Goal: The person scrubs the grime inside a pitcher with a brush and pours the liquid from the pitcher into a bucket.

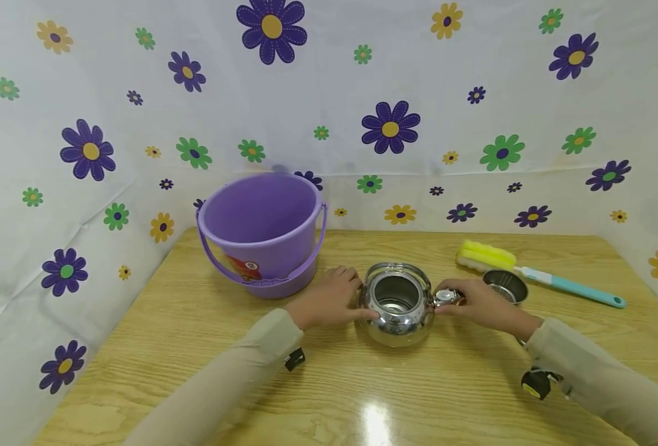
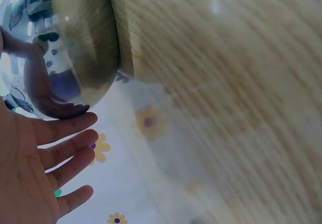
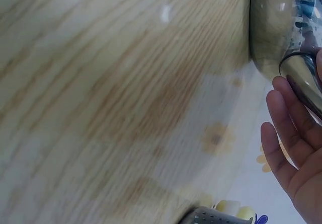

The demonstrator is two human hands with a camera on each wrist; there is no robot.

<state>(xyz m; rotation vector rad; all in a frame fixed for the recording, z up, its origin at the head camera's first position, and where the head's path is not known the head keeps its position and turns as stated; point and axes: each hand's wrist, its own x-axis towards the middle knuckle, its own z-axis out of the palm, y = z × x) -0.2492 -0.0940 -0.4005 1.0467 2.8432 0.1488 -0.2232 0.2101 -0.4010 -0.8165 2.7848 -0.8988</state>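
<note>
A shiny steel kettle [image 1: 398, 322] with its round mouth uncovered stands on the wooden table, its loop handle [image 1: 398, 267] toward the back. My left hand [image 1: 331, 300] is at its left side, thumb on the front of the body. In the left wrist view the fingers [image 2: 65, 128] are straight and spread, with the index fingertip against the curved steel. On the other side, my right hand [image 1: 482, 303] pinches the spout [image 1: 446, 297] between thumb and forefinger. Its other fingers [image 3: 274, 141] extend beside the spout in the right wrist view.
A purple bucket [image 1: 273, 263] stands behind my left hand, near the flowered cloth [image 1: 329, 93]. Beyond my right hand are a small perforated steel strainer [image 1: 505, 285] and a yellow sponge brush [image 1: 487, 256] with a blue-and-white handle. A metal edge shows beside my right wrist.
</note>
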